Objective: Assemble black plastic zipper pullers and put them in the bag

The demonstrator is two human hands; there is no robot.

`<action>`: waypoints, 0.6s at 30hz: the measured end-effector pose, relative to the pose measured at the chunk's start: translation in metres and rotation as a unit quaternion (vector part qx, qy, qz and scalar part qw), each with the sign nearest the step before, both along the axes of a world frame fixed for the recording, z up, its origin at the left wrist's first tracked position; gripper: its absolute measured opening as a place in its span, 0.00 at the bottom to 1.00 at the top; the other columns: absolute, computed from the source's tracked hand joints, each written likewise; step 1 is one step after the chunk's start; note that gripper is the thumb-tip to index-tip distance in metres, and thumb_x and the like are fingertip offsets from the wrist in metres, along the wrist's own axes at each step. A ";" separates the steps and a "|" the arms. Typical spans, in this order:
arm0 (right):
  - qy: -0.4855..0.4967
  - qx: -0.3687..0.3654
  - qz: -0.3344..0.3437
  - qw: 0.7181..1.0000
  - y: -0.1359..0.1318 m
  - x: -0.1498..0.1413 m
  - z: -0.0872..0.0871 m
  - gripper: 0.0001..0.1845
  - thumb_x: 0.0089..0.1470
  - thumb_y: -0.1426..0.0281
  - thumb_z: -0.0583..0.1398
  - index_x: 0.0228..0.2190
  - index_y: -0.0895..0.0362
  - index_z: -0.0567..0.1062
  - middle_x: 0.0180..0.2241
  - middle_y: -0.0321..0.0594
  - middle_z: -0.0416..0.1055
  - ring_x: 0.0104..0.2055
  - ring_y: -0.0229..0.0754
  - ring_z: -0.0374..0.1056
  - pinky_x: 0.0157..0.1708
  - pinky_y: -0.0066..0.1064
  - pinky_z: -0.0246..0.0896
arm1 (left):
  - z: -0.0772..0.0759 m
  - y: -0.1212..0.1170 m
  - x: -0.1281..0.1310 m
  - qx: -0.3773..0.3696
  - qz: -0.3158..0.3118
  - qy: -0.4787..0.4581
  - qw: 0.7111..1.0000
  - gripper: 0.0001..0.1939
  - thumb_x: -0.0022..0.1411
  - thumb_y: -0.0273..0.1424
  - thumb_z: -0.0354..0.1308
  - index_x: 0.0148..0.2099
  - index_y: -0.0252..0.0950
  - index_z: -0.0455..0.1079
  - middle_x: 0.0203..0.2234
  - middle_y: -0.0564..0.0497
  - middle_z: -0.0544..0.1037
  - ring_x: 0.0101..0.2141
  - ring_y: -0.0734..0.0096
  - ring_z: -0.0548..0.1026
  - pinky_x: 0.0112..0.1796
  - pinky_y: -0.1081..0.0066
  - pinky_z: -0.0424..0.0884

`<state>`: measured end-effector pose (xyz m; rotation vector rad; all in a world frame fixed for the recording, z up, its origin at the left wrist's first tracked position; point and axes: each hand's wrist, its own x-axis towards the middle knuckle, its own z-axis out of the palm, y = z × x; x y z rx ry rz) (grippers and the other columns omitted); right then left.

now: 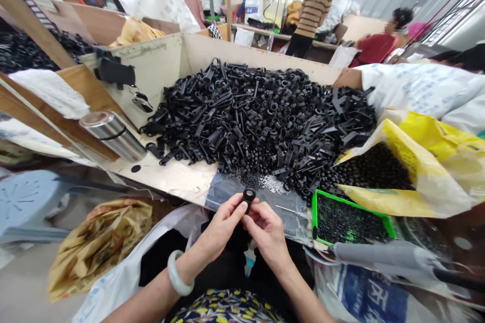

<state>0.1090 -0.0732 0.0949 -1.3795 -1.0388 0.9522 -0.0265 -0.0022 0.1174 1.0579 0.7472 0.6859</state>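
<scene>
Between both hands, just over the front edge of the bench, is a black plastic part with a ring-shaped end (249,194). My left hand (230,213) has its thumb and fingers closed on the part from the left. From the right, my right hand (265,222) pinches the lower end, which its fingers partly hide. Behind them lies a large heap of black plastic parts (242,111), some ringed, some flat and long. Small silvery metal pieces (276,184) lie at the heap's front, and a thin metal rod (290,209) rests on the dark mat (227,193).
A green tray (315,214) of small black pieces stands at the right, below an open yellow-white sack (382,199) of black parts. A grey powered screwdriver (382,253) lies in front. At left are a steel flask (113,133) and a blue stool (30,197). Several people are behind.
</scene>
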 end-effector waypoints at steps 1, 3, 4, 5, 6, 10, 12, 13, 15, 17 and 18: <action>-0.031 0.004 0.008 0.999 0.001 0.005 0.003 0.13 0.61 0.59 0.66 0.43 0.52 0.82 0.36 0.38 0.70 0.33 0.39 0.69 0.32 0.29 0.70 | 0.000 0.003 -0.001 0.014 0.011 0.010 1.000 0.20 0.70 0.44 0.60 0.56 0.38 0.76 0.50 0.45 0.81 0.48 0.61 0.77 0.51 0.66 0.72; -0.078 0.011 -0.020 0.997 0.003 0.012 0.010 0.16 0.62 0.60 0.66 0.50 0.50 0.81 0.39 0.39 0.71 0.35 0.39 0.70 0.37 0.31 0.72 | 0.001 0.006 -0.001 0.043 0.028 0.037 0.998 0.20 0.70 0.45 0.59 0.55 0.37 0.76 0.45 0.46 0.81 0.43 0.63 0.77 0.45 0.68 0.73; -0.083 0.015 -0.046 0.995 0.005 0.014 0.012 0.19 0.61 0.60 0.66 0.52 0.50 0.80 0.41 0.40 0.72 0.36 0.39 0.70 0.38 0.32 0.72 | 0.001 0.006 -0.001 0.059 0.029 0.053 0.996 0.21 0.70 0.46 0.59 0.56 0.37 0.76 0.41 0.47 0.81 0.40 0.64 0.76 0.42 0.69 0.73; -0.068 0.015 -0.062 0.996 0.008 0.015 0.013 0.20 0.59 0.59 0.67 0.52 0.50 0.80 0.42 0.40 0.72 0.37 0.40 0.70 0.39 0.32 0.72 | 0.001 0.005 0.000 0.077 0.023 0.067 0.995 0.22 0.71 0.46 0.58 0.56 0.37 0.75 0.38 0.48 0.80 0.37 0.65 0.75 0.39 0.70 0.73; -0.029 0.008 -0.057 0.998 0.011 0.015 0.014 0.22 0.58 0.58 0.68 0.52 0.50 0.79 0.42 0.40 0.72 0.37 0.40 0.70 0.38 0.32 0.73 | 0.002 0.003 0.001 0.094 0.011 0.078 0.992 0.22 0.71 0.47 0.57 0.57 0.37 0.75 0.36 0.49 0.79 0.35 0.66 0.74 0.37 0.70 0.72; 0.195 -0.032 0.041 0.979 0.019 0.012 0.014 0.23 0.57 0.54 0.69 0.49 0.53 0.79 0.35 0.36 0.71 0.27 0.35 0.66 0.27 0.30 0.70 | 0.003 -0.003 0.000 0.145 -0.040 0.112 0.982 0.24 0.73 0.47 0.53 0.60 0.38 0.73 0.35 0.49 0.79 0.34 0.65 0.74 0.37 0.69 0.73; 0.226 -0.031 0.063 0.972 0.019 0.013 0.014 0.23 0.56 0.54 0.70 0.47 0.54 0.80 0.32 0.34 0.69 0.25 0.34 0.64 0.26 0.28 0.69 | 0.004 -0.003 -0.003 0.158 -0.080 0.121 0.977 0.24 0.73 0.46 0.53 0.62 0.38 0.72 0.39 0.48 0.80 0.36 0.64 0.76 0.42 0.67 0.75; 0.223 -0.030 0.072 0.972 0.019 0.014 0.014 0.23 0.56 0.54 0.70 0.47 0.55 0.80 0.31 0.33 0.69 0.25 0.33 0.64 0.25 0.28 0.68 | 0.005 -0.002 -0.005 0.159 -0.103 0.120 0.975 0.24 0.73 0.45 0.54 0.63 0.38 0.71 0.40 0.48 0.81 0.37 0.63 0.77 0.43 0.67 0.75; 0.203 -0.035 0.084 0.975 0.017 0.017 0.014 0.23 0.56 0.54 0.70 0.46 0.55 0.80 0.31 0.33 0.69 0.24 0.33 0.64 0.24 0.27 0.68 | 0.005 -0.001 -0.007 0.155 -0.129 0.116 0.973 0.23 0.73 0.44 0.54 0.63 0.38 0.71 0.40 0.48 0.81 0.37 0.63 0.78 0.43 0.66 0.76; 0.172 -0.038 0.078 0.981 0.016 0.019 0.014 0.22 0.57 0.54 0.69 0.47 0.54 0.79 0.32 0.34 0.71 0.24 0.33 0.64 0.23 0.26 0.67 | 0.005 -0.003 -0.006 0.158 -0.111 0.117 0.974 0.22 0.74 0.44 0.54 0.62 0.38 0.72 0.37 0.48 0.81 0.34 0.64 0.77 0.39 0.68 0.76; 0.156 -0.035 0.073 0.984 0.017 0.019 0.013 0.21 0.58 0.54 0.69 0.47 0.54 0.79 0.32 0.34 0.71 0.24 0.33 0.65 0.23 0.26 0.67 | 0.004 -0.004 -0.005 0.164 -0.091 0.119 0.975 0.21 0.74 0.44 0.54 0.60 0.39 0.73 0.35 0.48 0.80 0.32 0.64 0.77 0.36 0.68 0.75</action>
